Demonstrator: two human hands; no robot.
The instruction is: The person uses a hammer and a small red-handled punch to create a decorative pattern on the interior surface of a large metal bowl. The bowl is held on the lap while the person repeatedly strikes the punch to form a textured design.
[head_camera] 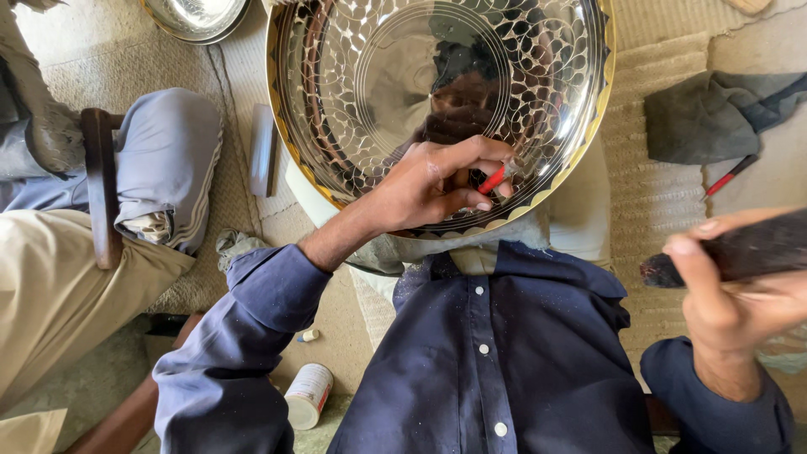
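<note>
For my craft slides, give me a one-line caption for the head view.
Left hand holds a red-handled tool against an engraved metal tray; right hand raises a dark mallet.

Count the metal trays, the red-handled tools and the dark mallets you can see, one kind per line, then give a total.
Metal trays: 2, the large engraved tray and another tray at the top edge.
Red-handled tools: 2, one in the left hand, one on the mat.
Dark mallets: 1, in the right hand.
Total: 5

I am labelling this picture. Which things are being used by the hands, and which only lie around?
In use:
- engraved metal tray
- red-handled tool in the left hand
- dark mallet in the right hand

Lying about:
- grey cloth
- small white can
- second red-handled tool
- another metal dish
</note>
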